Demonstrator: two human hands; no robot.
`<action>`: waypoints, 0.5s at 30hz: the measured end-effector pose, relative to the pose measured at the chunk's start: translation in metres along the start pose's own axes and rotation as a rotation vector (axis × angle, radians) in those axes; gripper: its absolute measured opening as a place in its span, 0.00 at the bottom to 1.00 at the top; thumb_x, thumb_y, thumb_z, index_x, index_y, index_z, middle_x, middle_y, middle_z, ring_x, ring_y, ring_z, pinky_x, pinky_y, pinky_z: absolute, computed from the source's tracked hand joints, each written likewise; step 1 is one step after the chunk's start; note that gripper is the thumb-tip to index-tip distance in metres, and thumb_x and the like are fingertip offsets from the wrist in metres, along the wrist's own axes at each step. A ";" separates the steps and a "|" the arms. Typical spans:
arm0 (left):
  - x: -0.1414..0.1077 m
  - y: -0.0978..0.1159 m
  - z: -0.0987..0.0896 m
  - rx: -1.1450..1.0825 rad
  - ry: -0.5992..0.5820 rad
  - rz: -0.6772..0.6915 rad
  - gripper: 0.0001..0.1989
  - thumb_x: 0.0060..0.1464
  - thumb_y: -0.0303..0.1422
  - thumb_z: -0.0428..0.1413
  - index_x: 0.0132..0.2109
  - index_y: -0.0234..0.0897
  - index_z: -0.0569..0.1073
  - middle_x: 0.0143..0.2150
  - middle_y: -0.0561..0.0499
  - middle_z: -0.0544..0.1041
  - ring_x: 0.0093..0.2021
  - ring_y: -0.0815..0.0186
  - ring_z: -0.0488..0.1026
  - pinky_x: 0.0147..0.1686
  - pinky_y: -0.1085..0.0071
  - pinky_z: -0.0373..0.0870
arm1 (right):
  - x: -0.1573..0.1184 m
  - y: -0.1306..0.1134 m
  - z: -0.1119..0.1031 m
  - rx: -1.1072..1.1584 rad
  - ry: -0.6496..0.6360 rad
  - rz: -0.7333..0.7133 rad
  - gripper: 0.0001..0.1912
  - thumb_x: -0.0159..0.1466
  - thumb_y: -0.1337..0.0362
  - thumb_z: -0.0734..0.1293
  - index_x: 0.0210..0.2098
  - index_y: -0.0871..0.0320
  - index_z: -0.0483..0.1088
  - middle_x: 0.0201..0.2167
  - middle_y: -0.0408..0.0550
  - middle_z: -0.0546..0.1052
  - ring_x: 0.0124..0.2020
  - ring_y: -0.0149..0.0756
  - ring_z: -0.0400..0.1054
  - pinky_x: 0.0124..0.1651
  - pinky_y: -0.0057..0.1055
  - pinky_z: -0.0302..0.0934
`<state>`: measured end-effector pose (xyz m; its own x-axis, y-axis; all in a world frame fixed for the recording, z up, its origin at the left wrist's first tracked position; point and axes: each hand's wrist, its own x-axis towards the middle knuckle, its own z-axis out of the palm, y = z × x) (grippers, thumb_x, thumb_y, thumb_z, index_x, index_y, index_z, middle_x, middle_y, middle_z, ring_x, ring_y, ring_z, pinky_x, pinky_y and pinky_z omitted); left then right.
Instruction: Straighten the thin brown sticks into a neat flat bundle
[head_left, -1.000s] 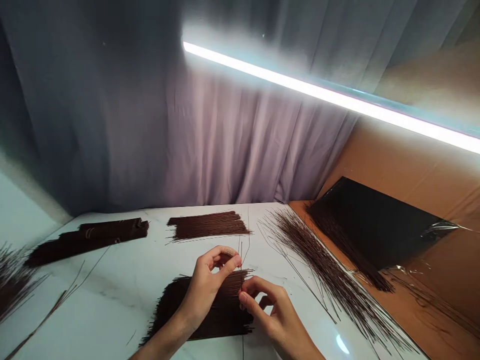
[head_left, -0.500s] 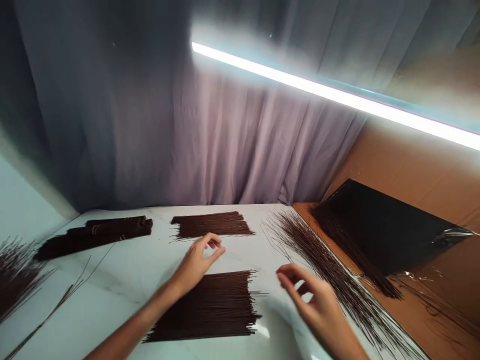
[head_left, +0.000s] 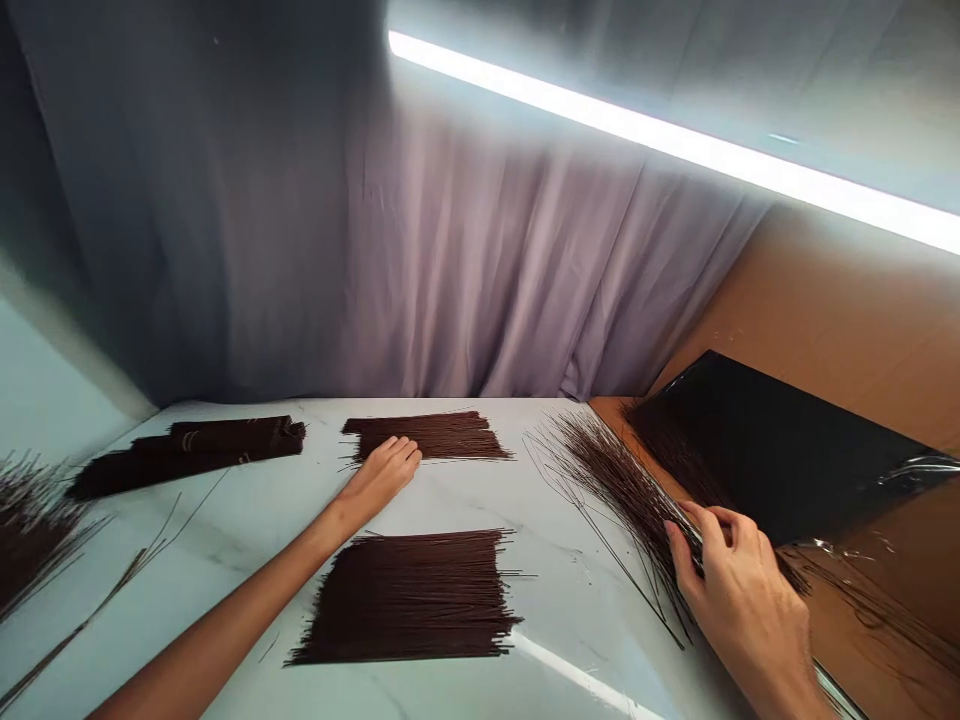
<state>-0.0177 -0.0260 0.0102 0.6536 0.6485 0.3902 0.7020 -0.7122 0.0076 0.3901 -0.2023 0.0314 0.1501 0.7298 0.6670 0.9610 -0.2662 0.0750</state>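
Where the loose bundle of thin dark strands (head_left: 622, 470) lies along the right side of the counter (head_left: 577, 610), the right hand (head_left: 750, 590) grasps it between thumb and fingers. A light, even grip should limit splaying. Whether the curled left hand (head_left: 390, 468), over the far stack (head_left: 457, 435), holds anything cannot be told. Nearer lies another stack (head_left: 412, 600), untouched.

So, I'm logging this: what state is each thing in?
Light tube, lit.
Curtain, hanging in folds.
Tied bundles, lying flat.
Far stack, lying flat.
Near stack, ends uneven.
Long strands, splayed at far end.
Left-edge strands, splayed.
Left hand, at far stack.
Right hand, around long strands.
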 end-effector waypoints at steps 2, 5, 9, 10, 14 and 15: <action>0.001 -0.001 0.000 0.024 -0.005 0.026 0.13 0.68 0.23 0.45 0.36 0.38 0.70 0.37 0.46 0.75 0.43 0.55 0.71 0.49 0.59 0.63 | 0.002 -0.012 0.001 0.044 0.040 -0.027 0.25 0.73 0.52 0.52 0.52 0.62 0.70 0.46 0.62 0.71 0.43 0.52 0.70 0.29 0.38 0.65; 0.003 -0.002 -0.004 0.047 -0.014 0.060 0.11 0.66 0.24 0.47 0.36 0.39 0.69 0.37 0.45 0.75 0.43 0.54 0.71 0.48 0.58 0.64 | 0.005 -0.029 0.001 0.171 0.057 -0.118 0.22 0.74 0.53 0.53 0.53 0.61 0.69 0.47 0.61 0.70 0.45 0.50 0.70 0.37 0.40 0.69; -0.003 0.007 -0.019 0.064 -0.021 0.077 0.10 0.62 0.22 0.48 0.34 0.40 0.67 0.34 0.48 0.74 0.39 0.56 0.71 0.45 0.60 0.66 | 0.006 -0.058 -0.004 0.366 0.040 -0.268 0.17 0.75 0.57 0.55 0.53 0.59 0.67 0.47 0.60 0.69 0.46 0.49 0.69 0.45 0.43 0.70; -0.006 0.011 -0.025 0.066 -0.023 0.080 0.10 0.61 0.22 0.48 0.34 0.41 0.67 0.34 0.49 0.73 0.37 0.57 0.70 0.44 0.61 0.66 | 0.006 -0.069 -0.007 0.403 0.027 -0.318 0.16 0.75 0.58 0.56 0.54 0.59 0.67 0.47 0.60 0.69 0.46 0.49 0.68 0.46 0.44 0.69; -0.015 0.036 -0.055 0.069 -0.036 0.124 0.11 0.60 0.21 0.47 0.36 0.40 0.68 0.35 0.49 0.73 0.37 0.57 0.70 0.41 0.62 0.67 | 0.014 -0.122 -0.017 0.469 -0.049 -0.600 0.22 0.74 0.64 0.59 0.65 0.61 0.59 0.57 0.62 0.69 0.57 0.52 0.64 0.57 0.48 0.65; -0.017 0.044 -0.063 0.069 -0.040 0.139 0.11 0.60 0.21 0.46 0.36 0.40 0.68 0.35 0.48 0.73 0.37 0.57 0.70 0.41 0.62 0.67 | 0.017 -0.136 -0.017 0.472 -0.061 -0.671 0.23 0.74 0.66 0.60 0.67 0.61 0.58 0.60 0.61 0.69 0.59 0.52 0.63 0.60 0.49 0.62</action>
<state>-0.0158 -0.0847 0.0618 0.7558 0.5558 0.3462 0.6206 -0.7767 -0.1078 0.2581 -0.1645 0.0455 -0.4921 0.6758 0.5487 0.8450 0.5223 0.1147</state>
